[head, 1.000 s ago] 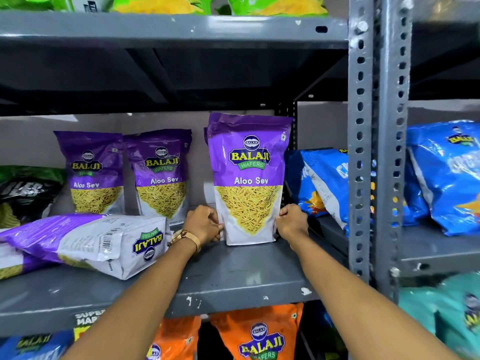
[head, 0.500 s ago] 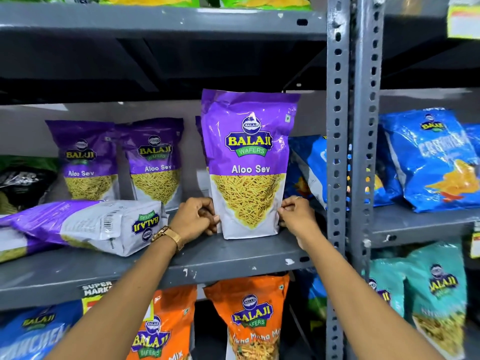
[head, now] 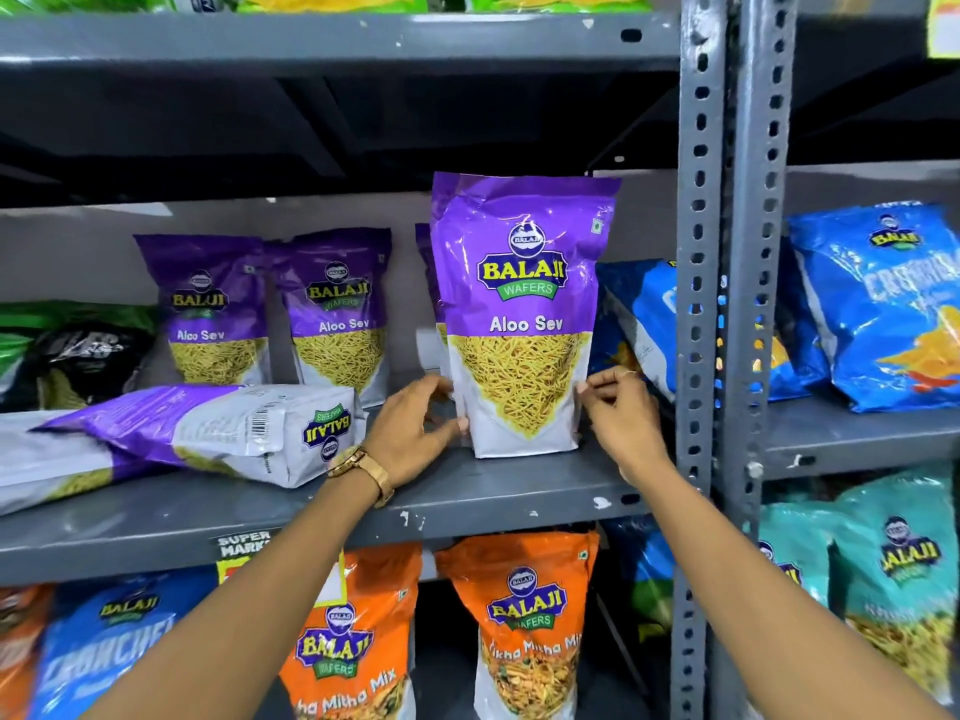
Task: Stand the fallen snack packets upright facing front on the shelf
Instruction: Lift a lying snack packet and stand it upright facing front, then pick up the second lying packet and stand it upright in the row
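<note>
A purple Balaji Aloo Sev packet (head: pixel 524 304) stands upright, label to the front, on the grey shelf (head: pixel 467 496). My left hand (head: pixel 410 428) is at its lower left corner with fingers spread, thumb tip just at the edge. At the lower right edge my right hand (head: pixel 623 413) hovers, fingertips barely off the packet. To the left a fallen packet (head: pixel 218 428) lies on its side, back panel and barcode showing, on top of another flat one (head: pixel 47 459). Two more packets (head: pixel 208 309) (head: pixel 337 309) stand at the back.
A perforated grey post (head: pixel 727 252) rises just right of my right hand. Blue packets (head: pixel 644 314) lean behind it, and more blue ones (head: pixel 883 304) fill the neighbouring bay. Orange packets (head: pixel 524 615) stand on the shelf below. The upper shelf (head: pixel 311 39) hangs overhead.
Both hands gripped the upright packet's lower corners before; now the fingers have loosened and spread away from it. The packet stands on its own.
</note>
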Available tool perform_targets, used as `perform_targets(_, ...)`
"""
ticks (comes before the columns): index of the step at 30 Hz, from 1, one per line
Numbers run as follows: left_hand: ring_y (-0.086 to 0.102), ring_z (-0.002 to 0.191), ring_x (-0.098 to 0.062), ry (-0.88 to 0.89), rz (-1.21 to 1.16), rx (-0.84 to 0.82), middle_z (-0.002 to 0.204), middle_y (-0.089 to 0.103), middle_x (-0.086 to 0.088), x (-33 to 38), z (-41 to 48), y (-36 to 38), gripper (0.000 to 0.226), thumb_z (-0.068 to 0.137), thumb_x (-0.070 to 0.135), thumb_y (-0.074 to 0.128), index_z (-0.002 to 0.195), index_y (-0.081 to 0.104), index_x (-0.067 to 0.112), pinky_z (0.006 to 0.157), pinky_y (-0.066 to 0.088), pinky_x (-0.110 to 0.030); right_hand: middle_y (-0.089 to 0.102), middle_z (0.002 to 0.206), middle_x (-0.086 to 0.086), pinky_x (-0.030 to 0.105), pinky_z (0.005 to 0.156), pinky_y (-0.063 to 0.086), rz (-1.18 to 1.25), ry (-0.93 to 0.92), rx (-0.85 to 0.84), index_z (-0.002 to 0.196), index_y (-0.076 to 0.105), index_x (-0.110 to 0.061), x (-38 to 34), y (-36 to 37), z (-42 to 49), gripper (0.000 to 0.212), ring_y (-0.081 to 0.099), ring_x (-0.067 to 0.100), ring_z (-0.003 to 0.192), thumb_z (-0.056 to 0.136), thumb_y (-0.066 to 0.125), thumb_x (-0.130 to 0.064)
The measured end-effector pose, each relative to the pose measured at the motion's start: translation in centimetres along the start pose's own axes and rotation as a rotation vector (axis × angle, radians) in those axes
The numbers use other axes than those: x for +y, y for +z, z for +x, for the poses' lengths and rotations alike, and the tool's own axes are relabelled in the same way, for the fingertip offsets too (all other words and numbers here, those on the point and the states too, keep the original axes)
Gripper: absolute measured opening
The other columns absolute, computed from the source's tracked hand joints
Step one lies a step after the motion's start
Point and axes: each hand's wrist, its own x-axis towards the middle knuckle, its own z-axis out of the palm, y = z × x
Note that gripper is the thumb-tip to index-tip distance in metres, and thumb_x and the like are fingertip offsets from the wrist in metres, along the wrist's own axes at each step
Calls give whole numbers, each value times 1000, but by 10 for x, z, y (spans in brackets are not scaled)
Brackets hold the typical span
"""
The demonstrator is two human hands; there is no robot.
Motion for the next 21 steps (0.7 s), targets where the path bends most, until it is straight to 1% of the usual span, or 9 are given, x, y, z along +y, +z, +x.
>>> perform_targets(2,61,102,-22,155,148,47,122,57,-5,1,-13,-13,50,84,35,58,129,46,18,86,54,-38,56,66,-4,24,59,40,-23,-134,74,91,58,-6,-7,-4,-8,19,51,5,59,90,61,-24)
perform_targets(4,61,105,-26,314,309,84,126,54,-6,3,-26,-28,50,86,33,52,134,44,17,84,55,-42,54,58,-4,32,59,40,-61,-259,132,86,60,-6,-16,-5,-18,21,52,15,54,91,58,-27)
perform_targets(7,62,106,-30,445,479,134,121,59,-10,-3,-42,-52,43,87,27,55,127,51,12,84,56,-42,58,58,7,42,59,43,-40,-409,146,81,59,-10,-34,8,-37,34,54,29,57,93,50,-40)
perform_targets(10,63,100,-30,423,510,233,113,63,-11,-20,-55,-81,34,85,23,59,117,57,11,82,55,-41,51,57,3,42,59,42,-8,-562,11,77,57,-11,-66,46,-53,34,50,29,57,95,46,-38)
perform_targets(13,63,95,-32,347,525,312,108,64,-11,-39,-63,-114,27,87,23,56,108,62,8,80,53,-43,56,59,1,39,59,45,-58,-685,-147,86,60,-13,-100,99,-55,28,57,31,59,96,43,-33)
perform_targets(16,62,85,-34,180,581,392,100,63,-11,-59,-72,-136,27,88,30,53,104,60,10,72,52,-41,67,79,9,42,70,51,-143,-752,-365,94,60,-12,-130,159,-47,23,62,30,75,92,38,-18)
perform_targets(19,63,93,-40,-183,482,441,102,68,-15,-76,-83,-150,41,91,42,47,115,54,9,69,52,-45,65,101,15,40,88,48,-292,-698,-555,99,67,-8,-151,208,-29,33,61,30,99,79,41,-1)
perform_targets(20,63,94,-42,-312,463,433,99,69,-19,-88,-86,-156,42,93,46,45,108,56,9,71,50,-45,66,103,18,39,90,46,-334,-630,-593,98,67,-4,-158,225,-23,26,61,29,100,82,47,-2)
perform_targets(21,62,94,-44,-426,432,401,94,70,-22,-97,-88,-157,45,92,52,43,91,58,9,71,47,-44,67,99,19,38,87,46,-373,-554,-649,95,67,-1,-164,235,-19,19,61,27,96,87,53,-11)
